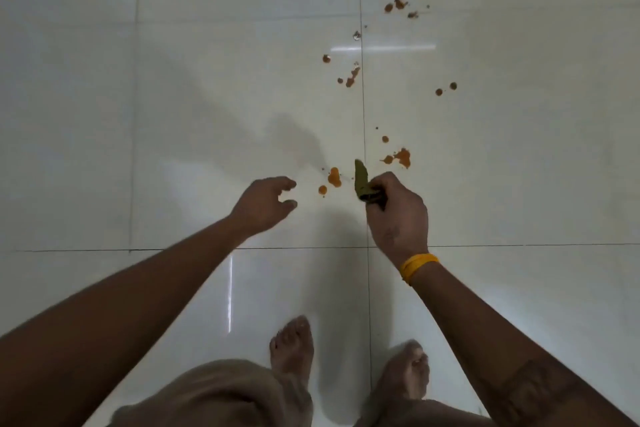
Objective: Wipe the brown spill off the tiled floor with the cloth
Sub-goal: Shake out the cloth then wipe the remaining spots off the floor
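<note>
Tiled floor [207, 80]: glossy, pale cream, large square tiles split by thin dark grout lines; soft light streaks and blurred shadows of the arms lie on the glaze.
Arms: both bare, reaching forward and down from the bottom corners of the view; a dark mark shows on the right forearm.
Legs: tan fabric [221, 392] covers the knees at the bottom edge, soft and matte.
Feet [292, 347]: two bare feet flat on the tile, one either side of a grout line.
Brown spill [334, 177]: orange-brown drops and irregular blobs scattered along the grout line from the far upper right to just in front of the hands; the nearest blobs lie between the two hands, wet-looking with rounded edges.
Right hand [398, 211]: fist closed around the cloth, knuckles up, beside the nearest blobs.
Left hand [266, 204]: empty, fingers loosely curled and apart, thumb separate from them.
Cloth [362, 180]: dull olive-green, crumpled, one pointed fold sticking up out of the right fist; whether it touches the tile cannot be told.
Wristband [419, 265]: yellow, smooth, narrow loops around the right wrist.
</note>
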